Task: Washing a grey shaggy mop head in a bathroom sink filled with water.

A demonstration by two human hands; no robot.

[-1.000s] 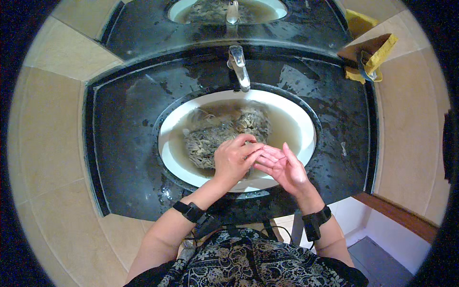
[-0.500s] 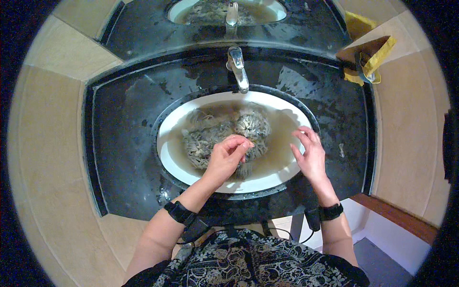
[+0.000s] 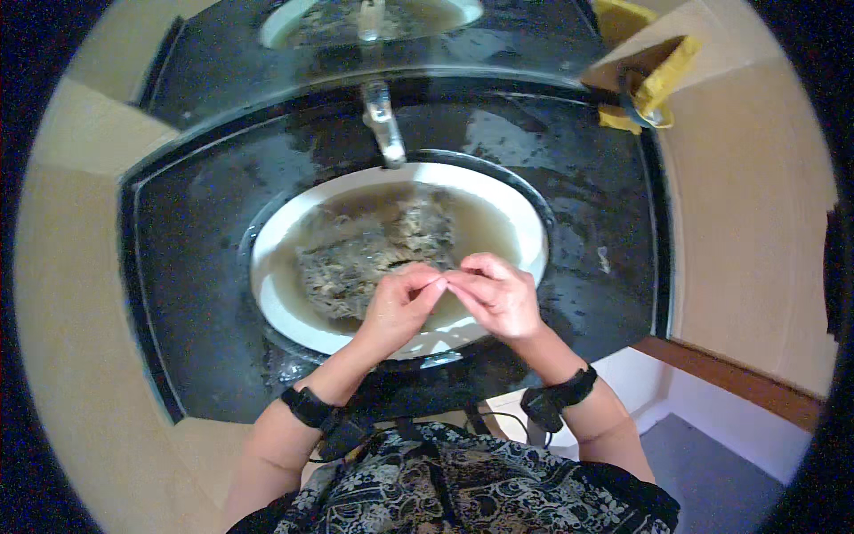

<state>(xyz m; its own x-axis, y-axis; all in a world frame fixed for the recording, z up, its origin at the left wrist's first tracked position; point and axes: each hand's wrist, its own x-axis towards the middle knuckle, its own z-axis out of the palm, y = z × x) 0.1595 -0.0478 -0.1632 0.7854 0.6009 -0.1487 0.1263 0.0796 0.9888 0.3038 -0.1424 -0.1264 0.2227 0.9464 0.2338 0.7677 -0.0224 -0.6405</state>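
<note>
A grey stringy mop head lies soaking in murky brown water in the white oval sink. Over the near part of the sink, my left hand is closed in a pinch, thumb against fingers. My right hand is also pinched, its fingertips meeting those of the left. Whatever lies between the fingertips is too small to make out. Both hands are above the water, and they hide part of the mop strands.
A chrome faucet stands behind the sink on the wet black countertop. At the far right corner sits a yellow cloth by a small holder. A mirror rises along the back, and tiled walls flank both sides.
My right hand has moved left from the sink's right rim and closed its fingers against my left fingertips. The whole view has shifted, so the sink appears farther left.
</note>
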